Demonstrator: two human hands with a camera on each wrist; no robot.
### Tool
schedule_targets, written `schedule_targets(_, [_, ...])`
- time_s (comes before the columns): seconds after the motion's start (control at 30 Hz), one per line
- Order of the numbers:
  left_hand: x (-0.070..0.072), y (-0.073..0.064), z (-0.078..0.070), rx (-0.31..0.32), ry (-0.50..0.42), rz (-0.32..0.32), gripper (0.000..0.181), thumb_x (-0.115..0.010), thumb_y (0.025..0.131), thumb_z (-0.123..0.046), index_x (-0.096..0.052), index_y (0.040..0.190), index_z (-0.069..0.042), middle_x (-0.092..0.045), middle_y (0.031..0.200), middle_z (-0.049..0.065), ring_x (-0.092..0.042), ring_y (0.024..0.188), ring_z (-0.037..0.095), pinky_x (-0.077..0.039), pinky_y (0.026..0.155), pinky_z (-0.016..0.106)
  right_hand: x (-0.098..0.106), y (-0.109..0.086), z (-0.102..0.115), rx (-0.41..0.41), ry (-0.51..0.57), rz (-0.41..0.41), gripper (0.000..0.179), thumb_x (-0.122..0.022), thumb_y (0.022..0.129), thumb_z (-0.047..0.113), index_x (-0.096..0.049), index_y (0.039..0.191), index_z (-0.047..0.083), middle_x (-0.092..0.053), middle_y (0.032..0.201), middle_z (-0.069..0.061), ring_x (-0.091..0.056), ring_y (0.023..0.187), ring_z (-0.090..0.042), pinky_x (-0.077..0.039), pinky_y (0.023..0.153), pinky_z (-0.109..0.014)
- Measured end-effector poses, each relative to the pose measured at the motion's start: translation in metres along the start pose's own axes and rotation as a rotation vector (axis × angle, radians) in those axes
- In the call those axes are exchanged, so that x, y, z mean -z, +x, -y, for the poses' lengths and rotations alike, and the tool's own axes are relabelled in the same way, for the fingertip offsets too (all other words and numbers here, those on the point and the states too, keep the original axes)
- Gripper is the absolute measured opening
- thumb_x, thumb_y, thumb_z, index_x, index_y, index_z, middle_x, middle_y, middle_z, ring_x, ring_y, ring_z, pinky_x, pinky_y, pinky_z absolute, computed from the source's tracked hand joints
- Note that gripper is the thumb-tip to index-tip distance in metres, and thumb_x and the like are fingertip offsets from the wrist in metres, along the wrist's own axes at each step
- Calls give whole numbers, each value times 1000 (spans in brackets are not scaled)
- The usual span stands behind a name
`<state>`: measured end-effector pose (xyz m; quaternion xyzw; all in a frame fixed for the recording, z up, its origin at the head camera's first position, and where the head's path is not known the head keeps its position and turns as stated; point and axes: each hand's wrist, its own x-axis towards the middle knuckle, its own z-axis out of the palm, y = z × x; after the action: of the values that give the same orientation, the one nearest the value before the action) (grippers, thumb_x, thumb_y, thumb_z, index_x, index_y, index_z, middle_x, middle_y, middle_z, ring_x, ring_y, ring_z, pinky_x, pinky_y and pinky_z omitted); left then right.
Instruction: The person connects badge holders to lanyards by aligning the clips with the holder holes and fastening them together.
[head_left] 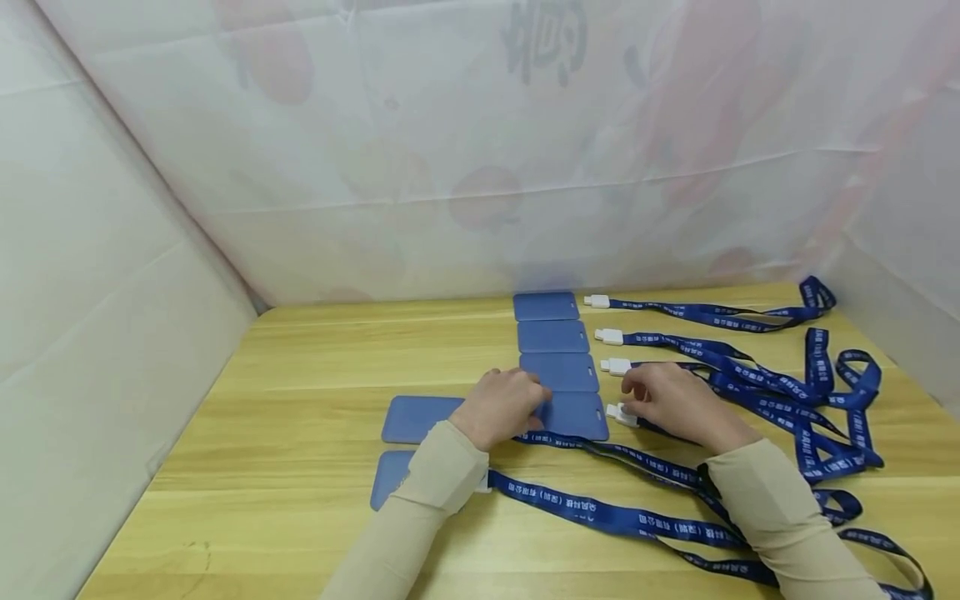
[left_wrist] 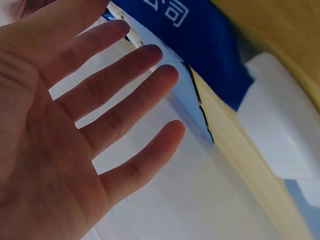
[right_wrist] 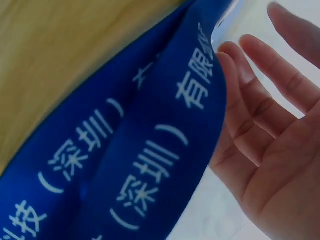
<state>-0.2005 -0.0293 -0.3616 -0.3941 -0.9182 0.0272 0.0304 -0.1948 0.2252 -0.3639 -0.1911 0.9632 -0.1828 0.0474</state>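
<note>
My left hand (head_left: pixel 501 408) is over the lowest blue badge holder (head_left: pixel 577 417) of the column, covering its left part. In the left wrist view its fingers (left_wrist: pixel 120 120) are spread and hold nothing. My right hand (head_left: pixel 678 407) hovers by the white clip (head_left: pixel 622 414) of a dark blue lanyard, fingertips right at the clip. The right wrist view shows its fingers (right_wrist: pixel 265 105) loosely bent beside a lanyard strap (right_wrist: pixel 150 165) with white lettering. Another lanyard (head_left: pixel 615 518) runs below both hands, its white clip (left_wrist: pixel 280 120) beside the left wrist.
Above, more badge holders (head_left: pixel 558 372) lie edge to edge, with white-clipped lanyards (head_left: pixel 697 313) to their right. Two further badge holders (head_left: pixel 420 417) lie left of my left hand, partly covered by it and its sleeve. A white sheet (head_left: pixel 450 167) encloses the wooden table (head_left: pixel 300 383).
</note>
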Motion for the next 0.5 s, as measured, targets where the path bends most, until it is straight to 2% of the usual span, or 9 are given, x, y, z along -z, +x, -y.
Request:
schedule_targets(0.27, [-1, -1, -4, 11, -11, 61, 37, -82, 86, -37, -77, 118, -20, -72, 112, -2, -67, 98, 15, -59, 85, 38, -2, -3, -4, -16, -59, 91, 25, -83, 85, 19, -71, 99, 3, -61, 85, -1, -54, 75, -18, -52, 67, -40])
schedule_targets(0.5, [0, 0, -6, 26, -5, 99, 42, -82, 85, -37, -75, 124, -21, -70, 118, 0, -66, 103, 17, -60, 86, 38, -5, -4, -3, -16, -81, 95, 20, -83, 85, 17, -71, 96, 5, -60, 84, 1, -51, 74, -18, -49, 67, -37])
